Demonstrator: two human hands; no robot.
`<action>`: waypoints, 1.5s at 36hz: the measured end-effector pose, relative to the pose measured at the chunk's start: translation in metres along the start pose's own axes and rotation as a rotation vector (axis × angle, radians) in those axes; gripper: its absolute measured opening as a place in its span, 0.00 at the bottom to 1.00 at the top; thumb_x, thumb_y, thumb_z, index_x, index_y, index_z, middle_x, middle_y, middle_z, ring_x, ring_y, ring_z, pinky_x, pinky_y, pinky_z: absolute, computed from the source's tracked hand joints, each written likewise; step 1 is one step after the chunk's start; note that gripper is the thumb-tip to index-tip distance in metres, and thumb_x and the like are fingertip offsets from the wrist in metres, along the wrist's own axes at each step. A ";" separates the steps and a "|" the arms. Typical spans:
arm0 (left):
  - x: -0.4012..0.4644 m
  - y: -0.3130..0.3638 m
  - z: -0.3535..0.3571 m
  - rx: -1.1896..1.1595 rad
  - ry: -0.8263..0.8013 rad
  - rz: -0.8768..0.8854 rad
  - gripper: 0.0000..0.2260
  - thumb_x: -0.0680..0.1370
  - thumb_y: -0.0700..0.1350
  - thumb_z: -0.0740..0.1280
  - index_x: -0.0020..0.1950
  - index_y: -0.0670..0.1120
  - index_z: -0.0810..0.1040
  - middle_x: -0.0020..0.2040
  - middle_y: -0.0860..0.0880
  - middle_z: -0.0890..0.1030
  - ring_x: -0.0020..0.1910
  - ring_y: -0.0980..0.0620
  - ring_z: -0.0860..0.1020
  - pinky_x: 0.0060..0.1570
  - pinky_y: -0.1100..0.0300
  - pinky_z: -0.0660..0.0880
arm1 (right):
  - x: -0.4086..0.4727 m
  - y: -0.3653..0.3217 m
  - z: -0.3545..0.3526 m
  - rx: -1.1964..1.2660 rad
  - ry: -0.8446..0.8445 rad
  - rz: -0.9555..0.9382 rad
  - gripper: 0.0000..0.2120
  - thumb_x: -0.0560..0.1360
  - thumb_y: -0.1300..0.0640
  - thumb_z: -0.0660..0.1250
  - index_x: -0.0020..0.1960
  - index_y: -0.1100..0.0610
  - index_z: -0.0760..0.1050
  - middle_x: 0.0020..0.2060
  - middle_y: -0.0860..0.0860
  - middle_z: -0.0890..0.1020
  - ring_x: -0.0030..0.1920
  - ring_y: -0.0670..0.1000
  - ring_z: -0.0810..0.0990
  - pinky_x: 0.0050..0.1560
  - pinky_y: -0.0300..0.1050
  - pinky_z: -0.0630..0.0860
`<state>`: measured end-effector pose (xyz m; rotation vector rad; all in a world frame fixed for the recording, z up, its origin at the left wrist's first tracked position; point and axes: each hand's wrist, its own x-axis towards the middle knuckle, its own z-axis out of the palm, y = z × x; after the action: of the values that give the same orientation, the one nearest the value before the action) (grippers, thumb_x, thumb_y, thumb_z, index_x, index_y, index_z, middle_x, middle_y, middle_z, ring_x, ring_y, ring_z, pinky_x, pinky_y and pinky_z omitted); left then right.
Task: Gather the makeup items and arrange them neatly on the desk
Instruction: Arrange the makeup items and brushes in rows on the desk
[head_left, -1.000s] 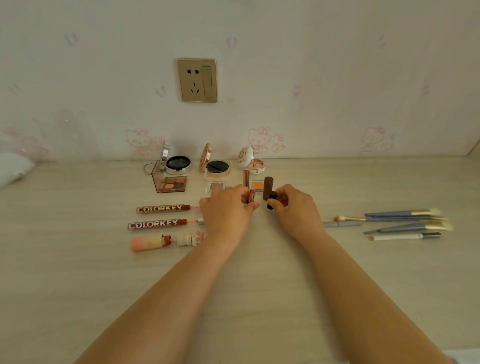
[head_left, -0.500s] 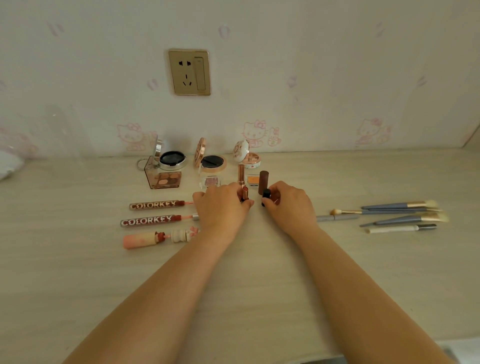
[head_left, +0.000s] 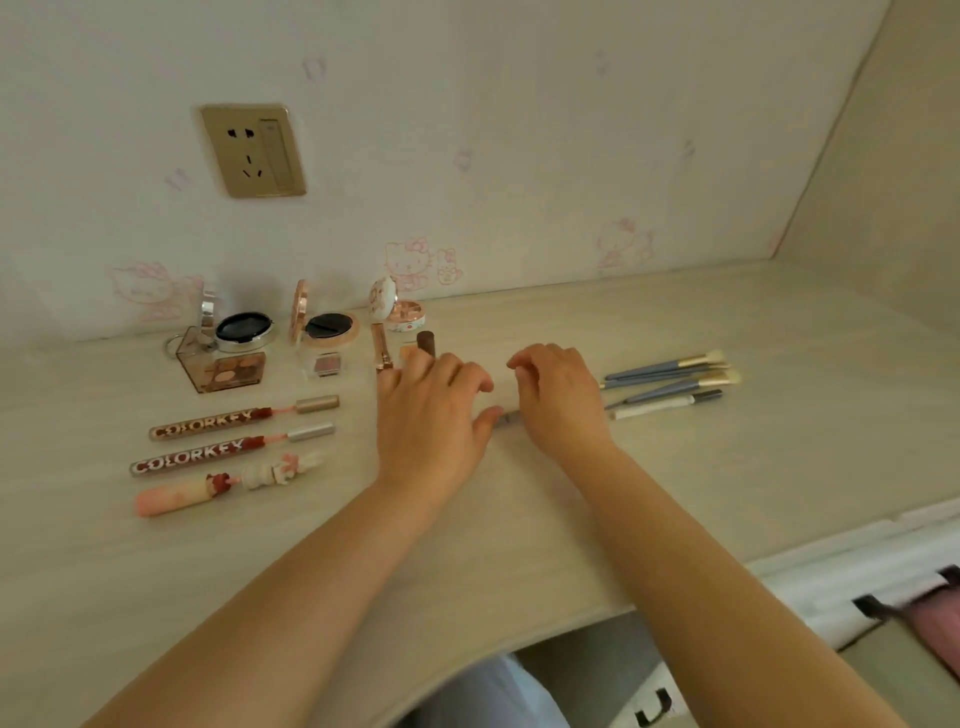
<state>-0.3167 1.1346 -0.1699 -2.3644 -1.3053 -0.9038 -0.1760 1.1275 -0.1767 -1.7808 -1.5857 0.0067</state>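
Left hand (head_left: 434, 415) and right hand (head_left: 558, 397) lay relaxed, holding nothing; the makeup brushes (head_left: 670, 382) judged light, stiff, roll-prone; best pinched mid-handle.

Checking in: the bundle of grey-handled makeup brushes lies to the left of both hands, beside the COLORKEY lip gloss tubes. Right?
Not quite. The head view shows the grey-handled makeup brushes to the right of both hands, across from the COLORKEY lip gloss tubes.

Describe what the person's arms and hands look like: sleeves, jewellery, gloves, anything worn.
Both forearms are bare up to the frame edge, with no sleeves in view. The left hand and right hand wear no gloves, and no rings, watch or bracelets show. The nails are too blurred to judge.
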 end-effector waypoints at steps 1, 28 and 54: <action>0.001 0.011 0.002 -0.033 -0.026 0.025 0.11 0.67 0.54 0.74 0.45 0.52 0.80 0.41 0.54 0.80 0.45 0.47 0.75 0.42 0.57 0.60 | -0.004 0.010 -0.007 -0.012 0.006 0.017 0.11 0.79 0.61 0.57 0.55 0.59 0.77 0.50 0.55 0.79 0.54 0.55 0.72 0.50 0.47 0.69; 0.017 0.075 0.045 -0.149 -0.345 -0.228 0.11 0.81 0.50 0.57 0.57 0.47 0.74 0.55 0.48 0.75 0.55 0.48 0.70 0.50 0.56 0.64 | -0.038 0.100 -0.074 -0.216 -0.013 0.186 0.10 0.78 0.58 0.59 0.54 0.56 0.78 0.53 0.53 0.79 0.58 0.54 0.70 0.53 0.44 0.67; -0.082 -0.099 -0.059 -0.192 -0.316 -0.276 0.12 0.80 0.55 0.55 0.53 0.53 0.75 0.38 0.51 0.79 0.38 0.48 0.78 0.36 0.55 0.73 | -0.050 -0.108 0.052 0.703 -0.432 0.136 0.08 0.79 0.55 0.61 0.45 0.55 0.77 0.30 0.45 0.76 0.30 0.41 0.71 0.35 0.29 0.68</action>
<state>-0.4541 1.1041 -0.1820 -2.5979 -1.7748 -0.7797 -0.3046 1.1074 -0.1811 -1.3594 -1.4758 0.9499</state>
